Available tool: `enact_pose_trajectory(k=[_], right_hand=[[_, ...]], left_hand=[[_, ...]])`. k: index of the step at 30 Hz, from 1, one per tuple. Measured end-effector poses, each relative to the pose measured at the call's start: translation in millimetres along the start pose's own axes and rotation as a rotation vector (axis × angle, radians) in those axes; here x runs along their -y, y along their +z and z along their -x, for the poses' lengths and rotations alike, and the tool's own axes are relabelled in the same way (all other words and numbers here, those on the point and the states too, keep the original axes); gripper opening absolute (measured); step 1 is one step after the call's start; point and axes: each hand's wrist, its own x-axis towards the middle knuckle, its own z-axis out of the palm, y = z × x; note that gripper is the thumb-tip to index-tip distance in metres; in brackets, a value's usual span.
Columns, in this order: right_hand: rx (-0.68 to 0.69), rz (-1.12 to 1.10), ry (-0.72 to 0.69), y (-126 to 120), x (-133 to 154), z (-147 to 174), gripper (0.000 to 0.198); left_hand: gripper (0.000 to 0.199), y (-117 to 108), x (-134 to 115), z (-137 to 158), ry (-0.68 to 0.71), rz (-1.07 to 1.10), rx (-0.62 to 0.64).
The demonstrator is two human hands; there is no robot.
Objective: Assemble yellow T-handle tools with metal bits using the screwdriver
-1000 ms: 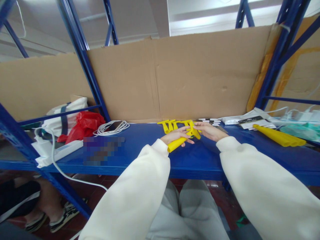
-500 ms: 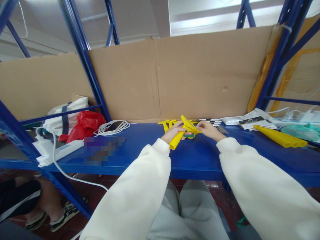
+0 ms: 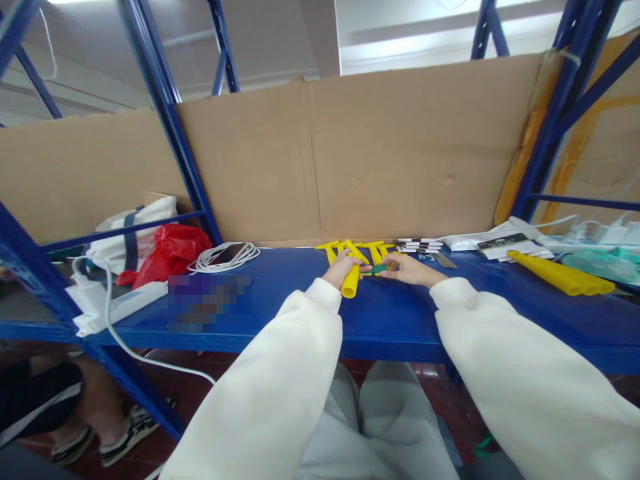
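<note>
My left hand point(image 3: 341, 268) is wrapped round a yellow T-shaped plastic tool point(image 3: 350, 283), its tubular handle pointing toward me. Its far end is partly hidden by my fingers. In my right hand point(image 3: 406, 268) is a green screwdriver-like tool point(image 3: 375, 269), held pointing left, its tip close to the yellow tool; I cannot tell whether the two touch. Behind my hands, more yellow T-shaped tools point(image 3: 374, 249) lie at the back of the blue shelf point(image 3: 280, 293).
Right of my hands lie striped packets point(image 3: 415, 245) and grey metal strips point(image 3: 445, 260). Yellow tubes point(image 3: 563, 273) sit farther right. At left are a coiled white cable point(image 3: 225, 256), a red bag point(image 3: 175, 252) and a power strip point(image 3: 123, 305). Cardboard point(image 3: 400, 153) stands behind.
My right hand has let go of the yellow tool's head and now holds the green tool, picked up from the shelf. My left hand has lowered and turned the yellow tool.
</note>
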Motion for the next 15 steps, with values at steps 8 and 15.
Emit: enact_pose_trajectory(k=[8, 15], right_hand=[[-0.276, -0.404, 0.224, -13, 21, -3, 0.038], [-0.653, -0.461, 0.294, -25, 21, -5, 0.03]], left_hand=[[0.083, -1, 2, 0, -0.029, -0.04, -0.018], [0.078, -1, 1, 2, -0.042, -0.074, 0.001]])
